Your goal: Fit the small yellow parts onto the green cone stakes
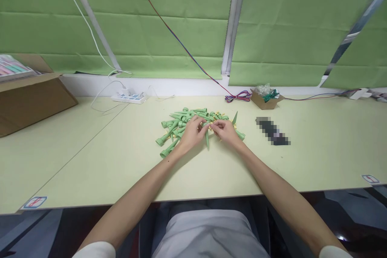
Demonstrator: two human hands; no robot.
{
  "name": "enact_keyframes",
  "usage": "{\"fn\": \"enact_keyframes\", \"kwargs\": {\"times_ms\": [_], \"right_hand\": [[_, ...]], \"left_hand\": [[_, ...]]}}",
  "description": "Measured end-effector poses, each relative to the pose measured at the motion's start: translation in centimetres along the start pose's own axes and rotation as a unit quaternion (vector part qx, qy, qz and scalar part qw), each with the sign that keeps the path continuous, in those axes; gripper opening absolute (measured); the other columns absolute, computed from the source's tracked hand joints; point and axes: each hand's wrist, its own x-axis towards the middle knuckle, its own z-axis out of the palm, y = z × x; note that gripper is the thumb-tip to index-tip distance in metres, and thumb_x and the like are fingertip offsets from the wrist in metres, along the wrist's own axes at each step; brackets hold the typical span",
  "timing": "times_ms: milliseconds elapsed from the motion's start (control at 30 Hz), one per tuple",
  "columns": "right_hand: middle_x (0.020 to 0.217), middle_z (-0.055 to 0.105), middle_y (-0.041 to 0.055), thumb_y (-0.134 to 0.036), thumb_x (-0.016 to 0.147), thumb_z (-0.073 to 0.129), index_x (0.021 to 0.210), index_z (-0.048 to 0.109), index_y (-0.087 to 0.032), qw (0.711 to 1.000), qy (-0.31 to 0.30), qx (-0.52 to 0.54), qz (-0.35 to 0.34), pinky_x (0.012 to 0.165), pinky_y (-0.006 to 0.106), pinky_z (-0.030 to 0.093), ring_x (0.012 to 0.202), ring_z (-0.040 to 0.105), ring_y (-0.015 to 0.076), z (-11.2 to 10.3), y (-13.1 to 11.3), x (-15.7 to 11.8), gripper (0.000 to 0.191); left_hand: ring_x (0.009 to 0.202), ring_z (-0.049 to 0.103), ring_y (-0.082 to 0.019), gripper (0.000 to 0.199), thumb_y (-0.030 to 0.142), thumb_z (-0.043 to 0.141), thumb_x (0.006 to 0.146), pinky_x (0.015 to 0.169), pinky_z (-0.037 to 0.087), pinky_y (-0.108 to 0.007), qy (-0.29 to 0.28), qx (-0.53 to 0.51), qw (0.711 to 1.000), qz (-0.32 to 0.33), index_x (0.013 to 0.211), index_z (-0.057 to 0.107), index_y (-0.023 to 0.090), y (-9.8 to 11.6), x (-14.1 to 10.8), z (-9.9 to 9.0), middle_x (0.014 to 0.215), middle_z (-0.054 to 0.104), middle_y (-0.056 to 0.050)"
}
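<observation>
My left hand (194, 131) is closed on a green plastic spike (207, 140), whose tapered point hangs down toward the table. Close beside it, my right hand (225, 130) has its thumb and fingers pinched at the upper end of that spike. Some yellow shows around the right fingertips, but what they grip is too small to make out. Behind and left of the hands lies a loose pile of similar green spikes (165, 138) with wide round ends. Small yellow pieces (218, 114) are scattered among them, partly hidden by the hands.
An open cardboard box (36, 96) stands at the far left. Along the back are a power strip (129, 97), coiled red-and-blue wire (238, 96) and a small carton (263, 102) holding clear and green plastic. A blurred dark object (272, 131) lies right of the hands on the table (317, 149).
</observation>
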Motion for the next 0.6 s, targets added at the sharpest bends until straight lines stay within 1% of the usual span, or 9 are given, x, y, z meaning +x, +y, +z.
{"fn": "enact_keyframes", "kwargs": {"times_ms": [133, 300, 500, 600], "right_hand": [[0.049, 0.05, -0.0017, -0.055, 0.072, 0.073, 0.062, 0.059, -0.019, 0.999, -0.009, 0.035, 0.03, 0.042, 0.026, 0.028, 0.041, 0.039, 0.0105, 0.0, -0.3, -0.1, 0.04], [0.048, 0.049, -0.0027, -0.055, 0.071, 0.073, 0.062, 0.058, -0.018, 0.998, -0.006, 0.057, 0.033, 0.039, 0.025, 0.027, 0.039, 0.038, 0.0092, 0.0, -0.4, -0.1, 0.041], [0.048, 0.049, -0.0029, -0.058, 0.069, 0.077, 0.062, 0.057, -0.019, 0.996, 0.023, 0.076, 0.035, 0.038, 0.025, 0.026, 0.037, 0.038, 0.0085, 0.0, -0.5, 0.0, 0.044], [0.048, 0.049, -0.0037, -0.061, 0.064, 0.08, 0.062, 0.057, -0.019, 0.993, 0.037, 0.1, 0.042, 0.036, 0.025, 0.025, 0.036, 0.038, 0.0083, 0.0, -0.5, 0.2, 0.048]], "left_hand": [[0.077, 0.057, -0.016, 0.019, 0.033, 0.055, 0.096, 0.068, 0.051, -0.03, -0.002, 0.0, 0.999, 0.035, 0.094, 0.065, 0.017, 0.2, -0.2, 0.0, 0.099, 0.06, -0.007], [0.077, 0.057, -0.015, 0.021, 0.034, 0.053, 0.097, 0.069, 0.051, -0.029, 0.0, -0.002, 0.999, 0.051, 0.094, 0.065, 0.017, 0.5, -0.4, 0.0, 0.099, 0.058, -0.007], [0.077, 0.059, -0.013, 0.023, 0.038, 0.053, 0.097, 0.066, 0.051, -0.027, 0.028, -0.046, 0.998, 0.015, 0.105, 0.061, 0.018, 0.9, -0.2, -0.2, 0.109, 0.06, -0.008], [0.074, 0.06, -0.013, 0.025, 0.042, 0.052, 0.097, 0.062, 0.049, -0.025, 0.052, -0.074, 0.996, -0.019, 0.105, 0.056, 0.019, 1.1, -0.1, -0.2, 0.109, 0.061, -0.008]]}}
